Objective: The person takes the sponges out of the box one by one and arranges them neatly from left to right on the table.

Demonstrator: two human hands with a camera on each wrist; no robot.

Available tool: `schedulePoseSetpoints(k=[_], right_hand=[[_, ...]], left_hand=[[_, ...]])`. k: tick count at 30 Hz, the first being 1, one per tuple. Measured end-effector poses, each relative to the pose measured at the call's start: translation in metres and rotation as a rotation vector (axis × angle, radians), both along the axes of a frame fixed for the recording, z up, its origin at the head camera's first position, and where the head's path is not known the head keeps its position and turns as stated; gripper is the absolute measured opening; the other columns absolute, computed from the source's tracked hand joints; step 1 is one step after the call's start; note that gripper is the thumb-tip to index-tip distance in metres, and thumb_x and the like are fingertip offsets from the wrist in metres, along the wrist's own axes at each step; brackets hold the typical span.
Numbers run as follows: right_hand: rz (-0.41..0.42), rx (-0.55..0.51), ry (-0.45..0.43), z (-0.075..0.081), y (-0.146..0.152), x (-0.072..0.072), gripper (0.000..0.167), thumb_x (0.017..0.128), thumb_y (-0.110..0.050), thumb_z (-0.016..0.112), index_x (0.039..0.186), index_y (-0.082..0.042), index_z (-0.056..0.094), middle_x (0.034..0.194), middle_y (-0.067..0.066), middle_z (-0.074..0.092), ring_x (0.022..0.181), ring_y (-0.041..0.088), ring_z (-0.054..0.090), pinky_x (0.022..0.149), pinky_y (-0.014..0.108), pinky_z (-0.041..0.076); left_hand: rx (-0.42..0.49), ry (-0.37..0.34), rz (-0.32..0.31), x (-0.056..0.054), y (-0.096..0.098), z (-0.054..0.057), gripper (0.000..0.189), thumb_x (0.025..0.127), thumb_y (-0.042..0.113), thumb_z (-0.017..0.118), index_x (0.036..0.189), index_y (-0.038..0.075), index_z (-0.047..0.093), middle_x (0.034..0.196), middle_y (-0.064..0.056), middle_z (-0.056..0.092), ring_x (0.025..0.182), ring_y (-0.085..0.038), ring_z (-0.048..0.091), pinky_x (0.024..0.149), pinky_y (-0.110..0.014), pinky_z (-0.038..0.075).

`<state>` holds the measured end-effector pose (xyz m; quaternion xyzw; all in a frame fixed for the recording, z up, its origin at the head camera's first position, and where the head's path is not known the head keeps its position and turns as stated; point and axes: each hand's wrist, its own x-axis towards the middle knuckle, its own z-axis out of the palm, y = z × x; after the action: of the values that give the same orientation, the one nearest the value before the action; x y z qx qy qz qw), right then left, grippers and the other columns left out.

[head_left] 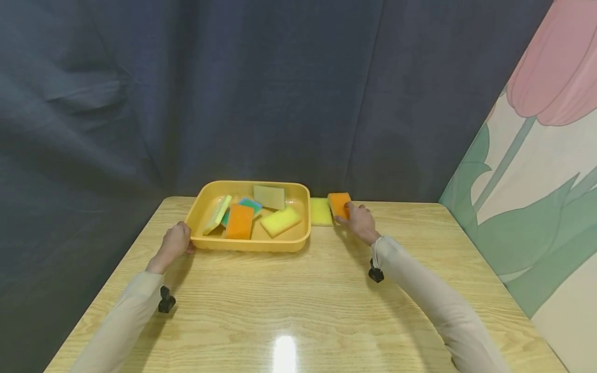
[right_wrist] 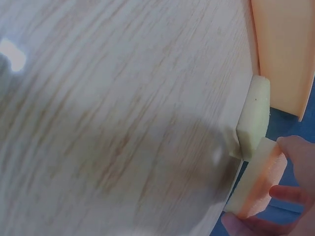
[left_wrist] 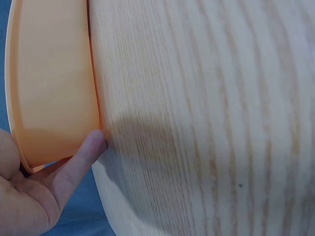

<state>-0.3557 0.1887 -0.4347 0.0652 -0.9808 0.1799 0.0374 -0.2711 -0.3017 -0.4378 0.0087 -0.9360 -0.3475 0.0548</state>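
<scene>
Actually, from my distant place I judge that the orange sponge (head_left: 339, 205) will handle easily: it looks very light, soft and dry, so it should not slip and not break, but it can bend or squash if I press too strongly. The right wrist view shows a pale layer and an orange layer, so I think the good hold is across its two opposite ends, with small pressure. The right hand (head_left: 361, 221) is placed like this: its fingers are bent about the sponge and pinch it, one fingertip at each of two opposite ends, and another finger touches the orange face between them. The sponge is at the far edge of the table (head_left: 289, 290), tilted, to the right of a yellow sponge (head_left: 321, 212); whether these two touch, or whether the orange one rests on the wood, I cannot tell surely from this angle. At the other side, the left hand (head_left: 176, 241) grips the yellow tray (head_left: 252, 247) at its near left corner, partly at the rim and with one fingertip low on the outer wall. This tray seems to me thin, rather stiff plastic, smooth, so the rim is the surer place to take hold. Inside it a second orange sponge (head_left: 240, 221) leans among several others.
</scene>
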Motion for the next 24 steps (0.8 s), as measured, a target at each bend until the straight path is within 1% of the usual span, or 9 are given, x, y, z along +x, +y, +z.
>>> schedulePoseSetpoints(k=[5,10,15,18,24], right_hand=[[-0.036,0.008,-0.011,-0.003,0.003,0.0,0.061,0.094,-0.04,0.065,0.136,0.001,0.05,0.112,0.032,0.056,0.097,0.046,0.056,0.075,0.054,0.054],[-0.044,0.035,0.002,-0.006,0.002,-0.002,0.059,0.095,-0.038,0.064,0.135,0.002,0.051,0.11,0.032,0.058,0.095,0.046,0.058,0.074,0.055,0.055],[-0.053,0.042,-0.039,-0.008,0.002,-0.002,0.057,0.095,-0.039,0.064,0.133,0.002,0.052,0.11,0.032,0.059,0.097,0.047,0.058,0.075,0.056,0.055],[-0.054,0.053,-0.054,-0.009,0.002,-0.003,0.056,0.095,-0.041,0.064,0.129,0.002,0.055,0.106,0.03,0.061,0.093,0.046,0.06,0.071,0.054,0.055],[-0.048,0.105,-0.051,-0.013,0.0,-0.006,0.048,0.094,-0.043,0.064,0.115,0.0,0.062,0.092,0.023,0.063,0.083,0.038,0.06,0.064,0.048,0.053]], left_hand=[[0.019,-0.003,-0.006,-0.001,0.0,-0.003,0.037,0.104,0.008,0.019,0.094,-0.014,0.047,0.079,-0.031,0.06,0.058,-0.032,0.069,0.049,-0.032,0.059],[0.04,-0.009,-0.012,0.001,0.0,-0.002,0.038,0.105,0.008,0.019,0.098,-0.016,0.047,0.08,-0.031,0.06,0.059,-0.033,0.069,0.051,-0.034,0.06],[0.034,-0.016,-0.019,0.001,0.0,-0.003,0.038,0.105,0.008,0.019,0.099,-0.017,0.047,0.079,-0.029,0.06,0.06,-0.034,0.069,0.052,-0.034,0.06],[0.029,-0.015,-0.027,0.001,0.0,-0.004,0.038,0.105,0.008,0.019,0.099,-0.017,0.047,0.078,-0.029,0.06,0.06,-0.034,0.069,0.052,-0.034,0.06],[0.03,-0.002,-0.03,0.001,-0.001,-0.003,0.038,0.105,0.008,0.019,0.098,-0.017,0.047,0.08,-0.032,0.059,0.06,-0.035,0.069,0.052,-0.036,0.06]])
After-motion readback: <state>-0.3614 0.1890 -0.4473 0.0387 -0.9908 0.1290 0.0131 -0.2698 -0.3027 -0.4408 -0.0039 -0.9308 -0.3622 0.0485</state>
